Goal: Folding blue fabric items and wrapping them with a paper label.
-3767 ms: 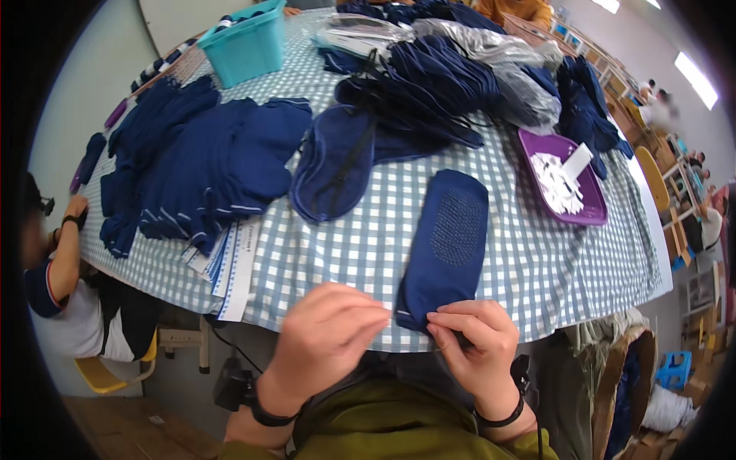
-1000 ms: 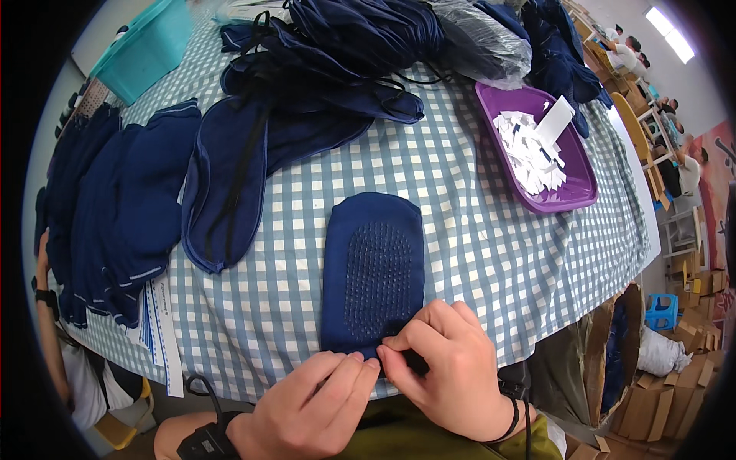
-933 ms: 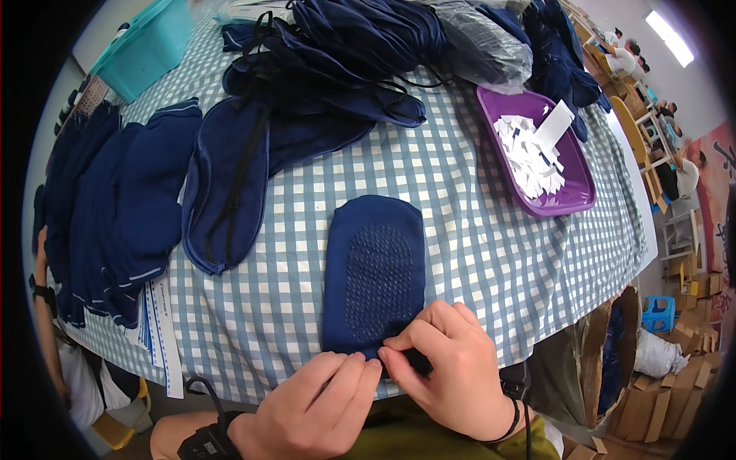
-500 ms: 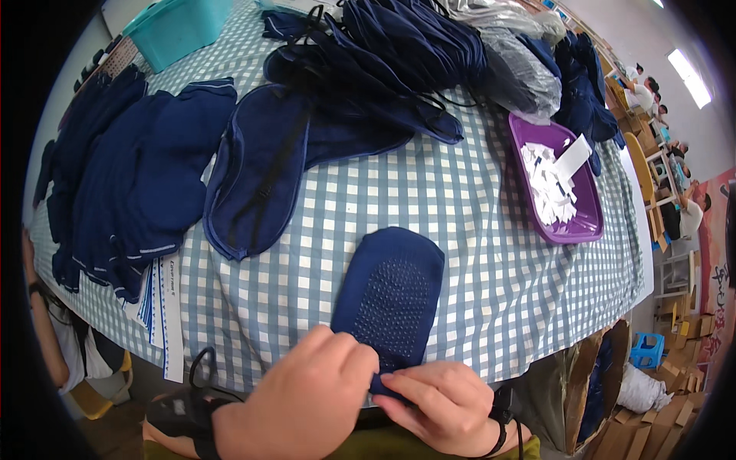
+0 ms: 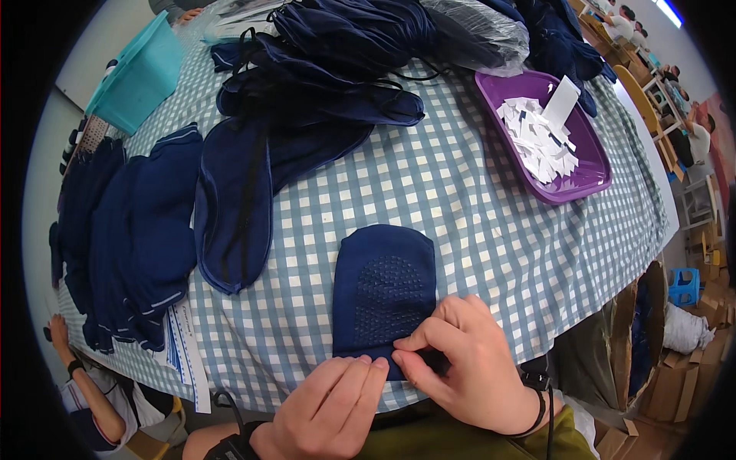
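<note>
A navy sock [image 5: 385, 284] with raised grip dots on its sole lies flat on the checked tablecloth, its rounded end pointing away from me. My left hand [image 5: 335, 406] has its fingers pressed together at the sock's near edge. Thumb and forefinger of my right hand [image 5: 468, 360] pinch the same edge just to the right, where the fabric is folded over. Part of that fold is hidden behind my fingers.
At the left is a stack of navy knitted pieces [image 5: 149, 238]; beside it are rounded navy pieces with black straps [image 5: 234, 207]. A purple tray [image 5: 586, 165] holds white paper slips. A teal bin [image 5: 138, 77] stands far left. Another person's arm [image 5: 96, 395] reaches in at lower left.
My view has shifted. My left hand has come off the sock's middle to its near edge, and my right hand has moved up along the right side. The near end now looks folded over.
</note>
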